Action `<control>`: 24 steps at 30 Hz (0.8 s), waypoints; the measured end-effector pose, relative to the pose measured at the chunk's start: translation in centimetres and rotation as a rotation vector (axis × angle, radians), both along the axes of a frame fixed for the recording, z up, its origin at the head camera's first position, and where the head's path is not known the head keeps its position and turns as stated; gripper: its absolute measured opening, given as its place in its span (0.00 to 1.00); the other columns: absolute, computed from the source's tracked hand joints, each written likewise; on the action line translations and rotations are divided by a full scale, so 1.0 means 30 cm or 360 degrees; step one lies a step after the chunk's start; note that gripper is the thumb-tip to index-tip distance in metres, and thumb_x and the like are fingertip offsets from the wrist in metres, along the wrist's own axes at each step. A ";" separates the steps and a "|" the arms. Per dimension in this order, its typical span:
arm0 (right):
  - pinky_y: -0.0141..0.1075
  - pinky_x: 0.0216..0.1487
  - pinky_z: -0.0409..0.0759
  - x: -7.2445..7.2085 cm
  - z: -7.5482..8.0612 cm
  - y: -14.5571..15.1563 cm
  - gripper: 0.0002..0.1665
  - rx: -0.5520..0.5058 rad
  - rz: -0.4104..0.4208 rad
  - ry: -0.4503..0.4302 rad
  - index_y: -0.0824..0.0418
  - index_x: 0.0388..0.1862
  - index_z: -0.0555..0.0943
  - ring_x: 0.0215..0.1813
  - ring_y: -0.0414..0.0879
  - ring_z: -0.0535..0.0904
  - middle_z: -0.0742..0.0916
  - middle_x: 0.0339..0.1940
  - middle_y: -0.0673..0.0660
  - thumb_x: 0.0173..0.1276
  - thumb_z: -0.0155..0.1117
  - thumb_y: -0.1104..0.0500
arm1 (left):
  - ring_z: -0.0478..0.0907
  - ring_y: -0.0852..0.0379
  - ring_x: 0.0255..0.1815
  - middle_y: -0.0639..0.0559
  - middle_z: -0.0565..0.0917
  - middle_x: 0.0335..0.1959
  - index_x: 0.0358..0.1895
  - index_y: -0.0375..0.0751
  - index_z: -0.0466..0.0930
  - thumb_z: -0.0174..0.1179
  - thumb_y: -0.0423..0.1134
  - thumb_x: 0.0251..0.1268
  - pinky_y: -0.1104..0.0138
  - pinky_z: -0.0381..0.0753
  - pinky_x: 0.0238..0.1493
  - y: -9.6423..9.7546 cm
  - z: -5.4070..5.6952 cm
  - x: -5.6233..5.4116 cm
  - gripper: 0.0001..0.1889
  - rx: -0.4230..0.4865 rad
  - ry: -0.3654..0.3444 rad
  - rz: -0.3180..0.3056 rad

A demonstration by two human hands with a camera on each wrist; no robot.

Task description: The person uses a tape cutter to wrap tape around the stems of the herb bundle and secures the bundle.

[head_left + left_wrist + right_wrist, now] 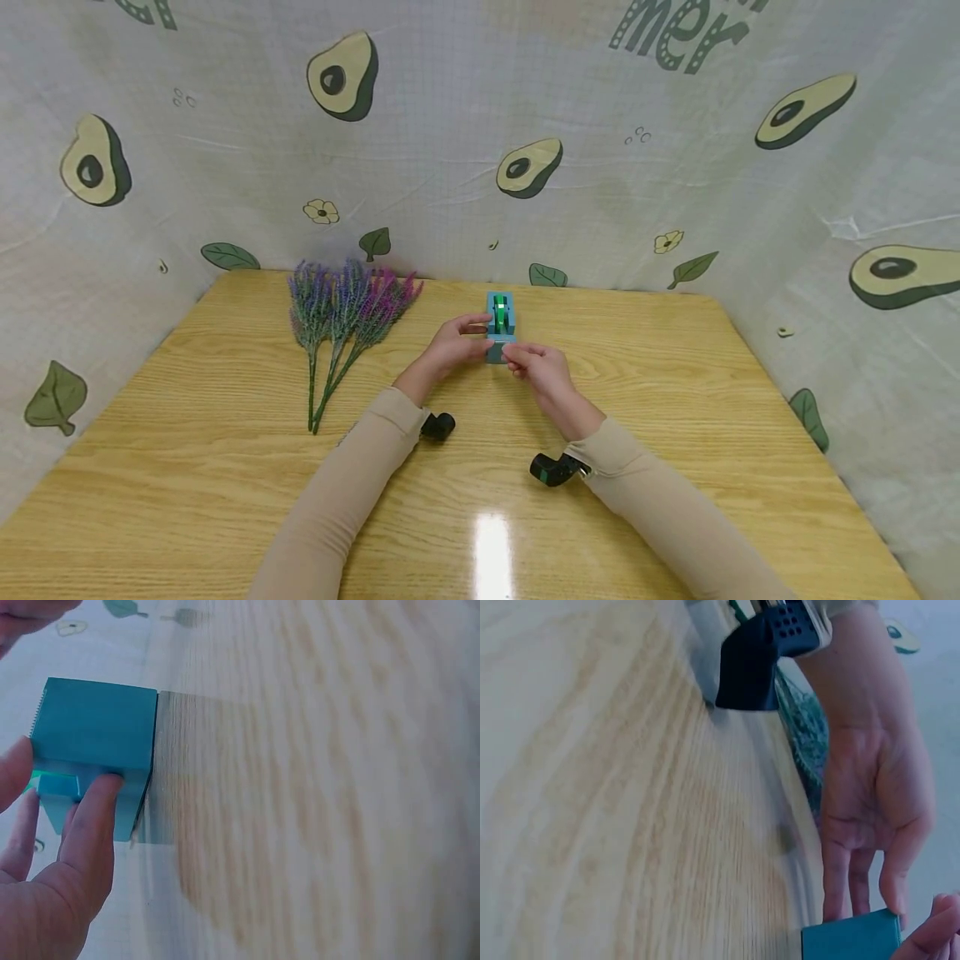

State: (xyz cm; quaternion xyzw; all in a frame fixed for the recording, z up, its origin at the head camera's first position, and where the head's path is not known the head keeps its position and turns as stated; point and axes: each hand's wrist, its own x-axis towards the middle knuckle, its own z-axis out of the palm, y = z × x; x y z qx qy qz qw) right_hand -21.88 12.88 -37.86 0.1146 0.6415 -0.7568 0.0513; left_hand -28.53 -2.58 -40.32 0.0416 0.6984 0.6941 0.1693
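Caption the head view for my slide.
Left hand touches a blue tape dispenser, right hand at its near end; flowers lie left.

Left hand [452,343], fingers extended — right hand [547,372], fingertips together

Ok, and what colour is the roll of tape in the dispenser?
The roll of tape is green; it shows best in the head view.
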 end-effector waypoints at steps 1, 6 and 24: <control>0.28 0.30 0.76 0.006 0.001 -0.001 0.08 -0.0007 0.0008 -0.0003 0.71 0.37 0.81 0.25 0.39 0.76 0.84 0.23 0.51 0.65 0.63 0.65 | 0.74 0.46 0.53 0.40 0.70 0.59 0.61 0.43 0.72 0.61 0.27 0.60 0.62 0.78 0.48 0.000 0.000 0.000 0.25 -0.0004 0.0001 0.0001; 0.28 0.31 0.76 0.037 0.007 -0.001 0.07 -0.0023 0.0039 -0.0014 0.71 0.38 0.80 0.25 0.39 0.76 0.84 0.25 0.52 0.65 0.62 0.65 | 0.73 0.46 0.53 0.41 0.70 0.59 0.61 0.44 0.73 0.62 0.27 0.59 0.62 0.78 0.48 -0.001 -0.002 -0.001 0.25 -0.0019 0.0011 0.0008; 0.26 0.28 0.74 0.157 0.012 -0.003 0.14 -0.0046 0.0089 -0.0053 0.76 0.45 0.77 0.25 0.39 0.74 0.83 0.27 0.52 0.66 0.60 0.66 | 0.73 0.47 0.54 0.41 0.71 0.58 0.61 0.44 0.73 0.62 0.28 0.59 0.62 0.78 0.48 0.002 -0.004 -0.007 0.24 -0.0031 0.0012 -0.0002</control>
